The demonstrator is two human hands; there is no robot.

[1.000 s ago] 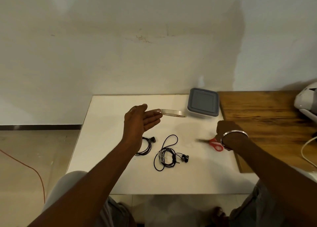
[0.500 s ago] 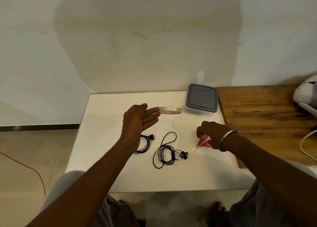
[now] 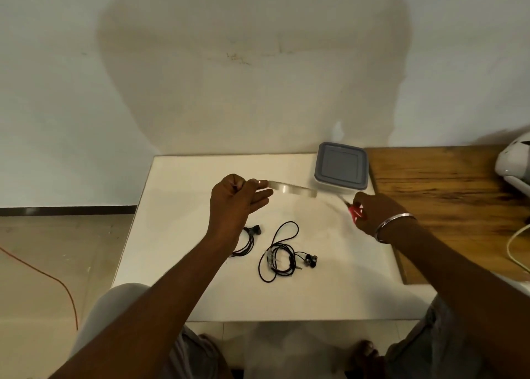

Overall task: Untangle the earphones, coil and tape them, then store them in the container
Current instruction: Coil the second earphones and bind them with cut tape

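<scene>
While left hand [image 3: 236, 199] pinches tape [image 3: 289, 188] above white table [image 3: 177, 235], right hand [image 3: 372, 212] grips red scissors [image 3: 355, 209] — coiled earphones [image 3: 279, 259] lie below, container [image 3: 341, 166] lidded.

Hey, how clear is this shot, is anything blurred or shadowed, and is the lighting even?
Head view: the tape roll at the left hand is smeared by motion blur, as are the scissors in the right hand; the earphones on the white table stay sharp; a broad soft shadow darkens the wall; lighting is dim and warm, without strong glare.
</scene>
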